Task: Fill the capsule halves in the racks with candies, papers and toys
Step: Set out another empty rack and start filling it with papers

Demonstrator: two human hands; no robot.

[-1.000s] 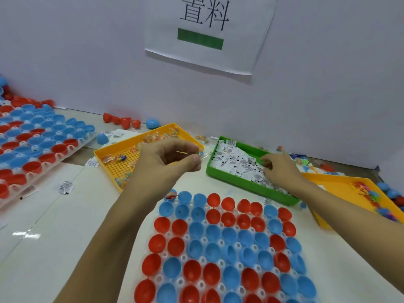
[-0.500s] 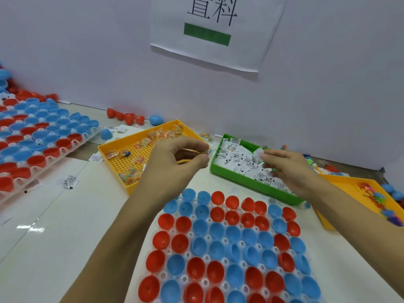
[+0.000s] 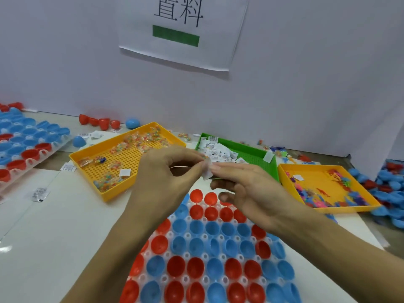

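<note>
My left hand [image 3: 166, 171] and right hand [image 3: 247, 191] meet above the far edge of the rack [image 3: 209, 259] of red and blue capsule halves. Both pinch one small white paper [image 3: 207, 171] between fingertips. Candy tray [image 3: 87, 158] left, green paper tray [image 3: 258, 153] behind, toy tray [image 3: 328, 169] right.

Two hands: left hand [image 3: 161, 171], right hand [image 3: 247, 193]. Three trays: two yellow, candy tray [image 3: 87, 169] toward the bench's left edge and toy tray [image 3: 354, 207] toward its right edge, one green paper tray [image 3: 271, 169] between. Two capsule racks: near rack [image 3: 203, 254] at the front edge, second rack [image 3: 54, 147] at the left edge. Four loose red capsule halves [image 3: 99, 122] along the back edge, two loose blue ones [image 3: 132, 123] near them. One wall sign [image 3: 181, 29].
</note>
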